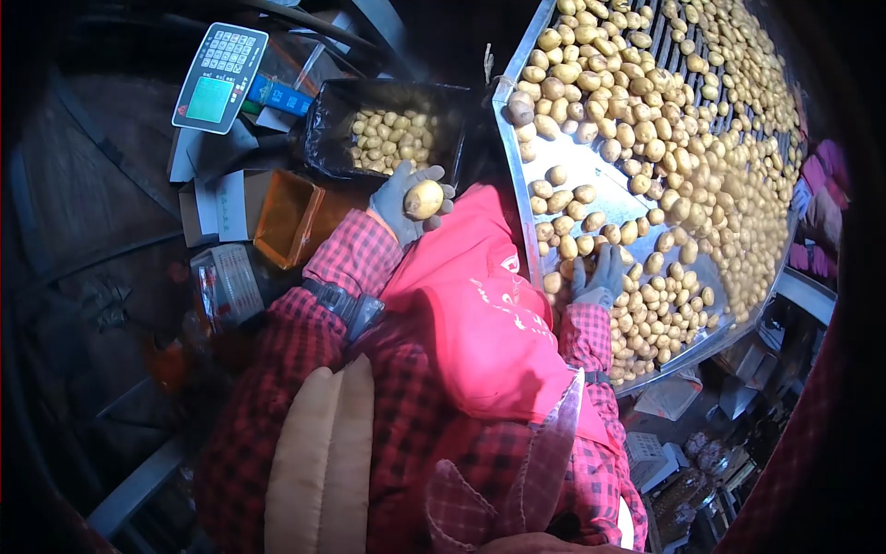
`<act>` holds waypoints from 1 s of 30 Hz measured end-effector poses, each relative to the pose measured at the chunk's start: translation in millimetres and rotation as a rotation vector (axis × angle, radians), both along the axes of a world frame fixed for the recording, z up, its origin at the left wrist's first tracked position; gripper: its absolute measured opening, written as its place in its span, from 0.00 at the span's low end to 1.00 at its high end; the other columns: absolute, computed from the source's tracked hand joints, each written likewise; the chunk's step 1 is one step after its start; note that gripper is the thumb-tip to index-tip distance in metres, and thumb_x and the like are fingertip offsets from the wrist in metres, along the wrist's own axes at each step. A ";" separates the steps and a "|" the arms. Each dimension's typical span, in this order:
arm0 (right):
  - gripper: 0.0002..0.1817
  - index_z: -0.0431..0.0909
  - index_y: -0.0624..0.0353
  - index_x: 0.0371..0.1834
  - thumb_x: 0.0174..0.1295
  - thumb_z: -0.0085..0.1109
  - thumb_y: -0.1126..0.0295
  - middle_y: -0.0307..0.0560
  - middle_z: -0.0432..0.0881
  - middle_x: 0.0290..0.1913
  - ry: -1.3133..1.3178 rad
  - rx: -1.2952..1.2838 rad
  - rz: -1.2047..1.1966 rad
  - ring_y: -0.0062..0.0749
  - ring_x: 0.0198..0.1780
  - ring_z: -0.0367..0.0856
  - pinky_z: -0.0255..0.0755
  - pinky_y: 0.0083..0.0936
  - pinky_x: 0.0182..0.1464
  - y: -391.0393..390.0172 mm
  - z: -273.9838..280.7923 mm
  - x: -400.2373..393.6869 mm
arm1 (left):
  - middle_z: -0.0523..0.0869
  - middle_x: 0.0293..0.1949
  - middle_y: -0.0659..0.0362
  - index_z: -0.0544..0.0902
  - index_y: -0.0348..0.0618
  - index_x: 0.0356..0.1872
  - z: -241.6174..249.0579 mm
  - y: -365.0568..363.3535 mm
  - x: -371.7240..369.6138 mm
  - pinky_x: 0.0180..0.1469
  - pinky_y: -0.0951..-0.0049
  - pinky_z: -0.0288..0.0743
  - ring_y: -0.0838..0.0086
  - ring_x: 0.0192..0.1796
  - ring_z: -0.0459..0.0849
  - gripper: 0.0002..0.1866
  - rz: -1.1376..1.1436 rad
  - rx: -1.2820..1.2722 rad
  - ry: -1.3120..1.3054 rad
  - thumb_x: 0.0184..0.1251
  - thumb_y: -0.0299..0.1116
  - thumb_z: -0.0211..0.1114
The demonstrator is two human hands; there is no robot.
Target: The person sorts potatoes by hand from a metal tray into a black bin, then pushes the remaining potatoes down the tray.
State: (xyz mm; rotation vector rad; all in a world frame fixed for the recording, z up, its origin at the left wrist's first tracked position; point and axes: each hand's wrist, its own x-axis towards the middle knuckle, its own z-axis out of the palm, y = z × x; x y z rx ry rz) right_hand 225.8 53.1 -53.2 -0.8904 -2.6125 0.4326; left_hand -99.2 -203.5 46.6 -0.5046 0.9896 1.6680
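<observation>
Metal counter (604,185) with a raised rim (514,175), potatoes (681,209) heaped over its dark slats (661,42) and down the right side, smaller clusters on the bright sheet.

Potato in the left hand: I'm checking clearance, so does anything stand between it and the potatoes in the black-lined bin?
No visible obstacle beyond part of the left hand and the near edge of the black-lined bin. No lid covers the potatoes inside; I can't tell whether the held potato is above that edge.
</observation>
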 end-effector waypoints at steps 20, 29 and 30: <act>0.29 0.84 0.61 0.57 0.49 0.78 0.66 0.48 0.84 0.39 0.185 -0.745 0.192 0.33 0.42 0.83 0.76 0.27 0.44 -19.3 128.3 -99.5 | 0.76 0.60 0.50 0.69 0.43 0.68 -18.0 119.1 79.1 0.57 0.52 0.81 0.57 0.60 0.80 0.24 -0.303 0.458 -0.116 0.71 0.29 0.56; 0.10 0.87 0.62 0.44 0.59 0.66 0.75 0.46 0.85 0.33 0.179 -0.677 0.234 0.34 0.34 0.82 0.76 0.27 0.38 -15.5 124.3 -99.4 | 0.77 0.61 0.44 0.71 0.41 0.67 -23.0 105.4 77.9 0.60 0.47 0.80 0.48 0.57 0.82 0.23 -0.261 0.432 -0.275 0.74 0.33 0.60; 0.06 0.86 0.62 0.40 0.63 0.63 0.74 0.46 0.85 0.35 0.376 -0.531 0.232 0.31 0.36 0.83 0.76 0.26 0.38 -15.6 107.7 -97.8 | 0.77 0.61 0.43 0.71 0.41 0.67 -21.4 100.8 73.3 0.59 0.47 0.81 0.48 0.57 0.82 0.22 -0.258 0.423 -0.294 0.75 0.33 0.59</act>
